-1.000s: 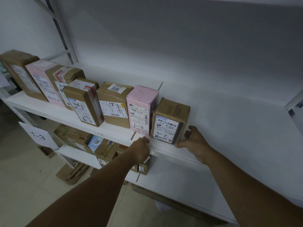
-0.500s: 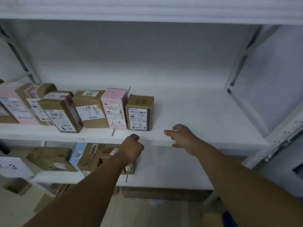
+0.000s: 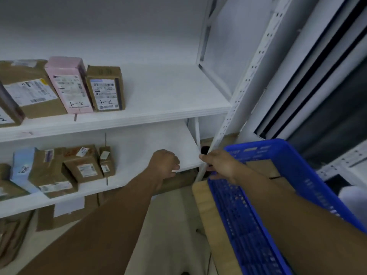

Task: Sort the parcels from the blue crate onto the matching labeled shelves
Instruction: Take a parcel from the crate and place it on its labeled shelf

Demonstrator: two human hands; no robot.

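A small brown parcel [image 3: 106, 88] marked 1-2 stands at the right end of a row on the upper white shelf [image 3: 168, 114], beside a pink parcel [image 3: 69, 86] also marked 1-2. The blue crate [image 3: 278, 175] sits at the lower right on a wooden top [image 3: 216, 231], with a brown parcel [image 3: 262, 168] inside it. My left hand [image 3: 164, 162] hangs as a loose fist in front of the lower shelf [image 3: 158, 147], holding nothing. My right hand [image 3: 220, 163] reaches over the crate's near corner with fingers apart, empty.
More brown parcels [image 3: 83, 165] and a light blue one [image 3: 22, 167] stand on the lower shelf at left. A white perforated upright [image 3: 244, 82] of the rack rises between shelf and crate. Flattened cardboard [image 3: 12, 235] lies on the floor below.
Both hands have left the upper shelf edge and dropped down and to the right. The view has swung right, bringing the blue crate into sight.
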